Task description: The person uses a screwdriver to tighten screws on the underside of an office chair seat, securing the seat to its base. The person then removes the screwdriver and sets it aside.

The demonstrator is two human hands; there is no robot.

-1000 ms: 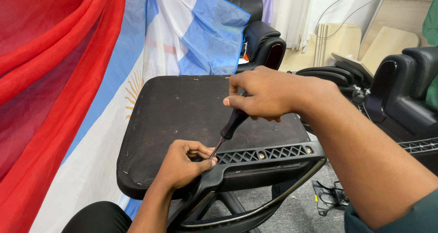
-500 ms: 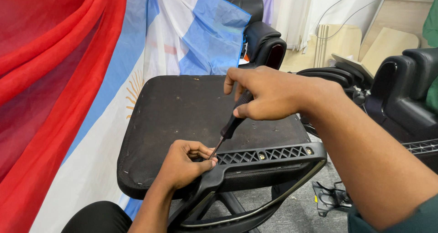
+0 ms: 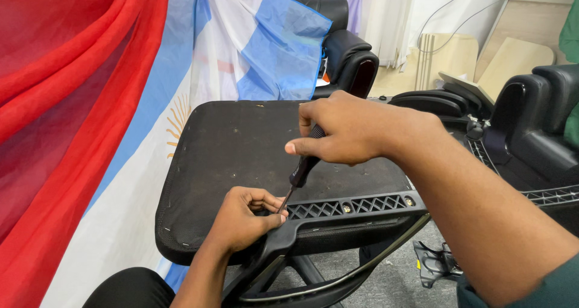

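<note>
My right hand (image 3: pixel 350 130), mid-frame, wraps tight around a black screwdriver (image 3: pixel 301 172); my left hand (image 3: pixel 244 220) pinches at its tip on the black bracket (image 3: pixel 350 208). The upturned chair seat (image 3: pixel 241 157) fills centre; red cloth (image 3: pixel 60 103) drapes left.

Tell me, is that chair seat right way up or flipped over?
Flipped over. The chair seat shows its black stapled underside, with the plastic bracket on top, where the right hand works a screwdriver beside the left hand.

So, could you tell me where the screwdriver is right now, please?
In the head view, the screwdriver is at centre frame, gripped by the right hand, its tip beside the left hand on the upturned chair seat.
</note>
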